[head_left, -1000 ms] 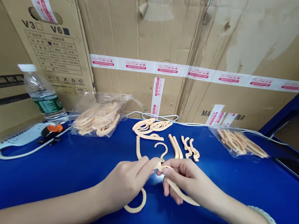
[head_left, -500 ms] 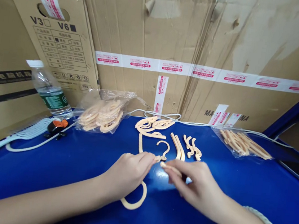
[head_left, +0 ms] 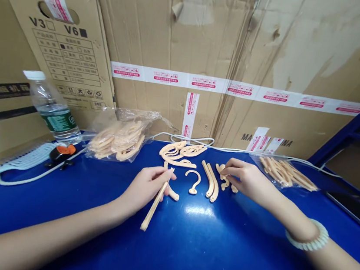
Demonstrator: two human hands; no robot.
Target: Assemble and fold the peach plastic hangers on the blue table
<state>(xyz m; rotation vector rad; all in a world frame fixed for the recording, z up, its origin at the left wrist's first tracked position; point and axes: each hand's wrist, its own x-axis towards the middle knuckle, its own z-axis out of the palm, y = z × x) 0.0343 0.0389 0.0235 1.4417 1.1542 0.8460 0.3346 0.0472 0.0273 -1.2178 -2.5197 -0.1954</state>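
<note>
My left hand (head_left: pixel 146 186) is closed on a long peach plastic hanger piece (head_left: pixel 154 205) that slants down toward me over the blue table (head_left: pixel 185 249). My right hand (head_left: pixel 246 179) has reached further back and pinches a small wavy peach piece (head_left: pixel 223 178) lying on the table. Between the hands lie a small hook (head_left: pixel 193 182) and two curved strips (head_left: pixel 211 182). A little heap of assembled peach parts (head_left: pixel 179 152) sits behind them.
A clear bag of peach parts (head_left: pixel 118 138) lies at the back left, another bag (head_left: pixel 285 171) at the back right. A water bottle (head_left: pixel 51 110), a white comb-like tool (head_left: pixel 15 164), a white cable and cardboard boxes (head_left: pixel 209 55) line the back.
The hands were together at the centre working one piece. They have parted: the left now holds a straight strip, and the right has reached back right to the small wavy pieces.
</note>
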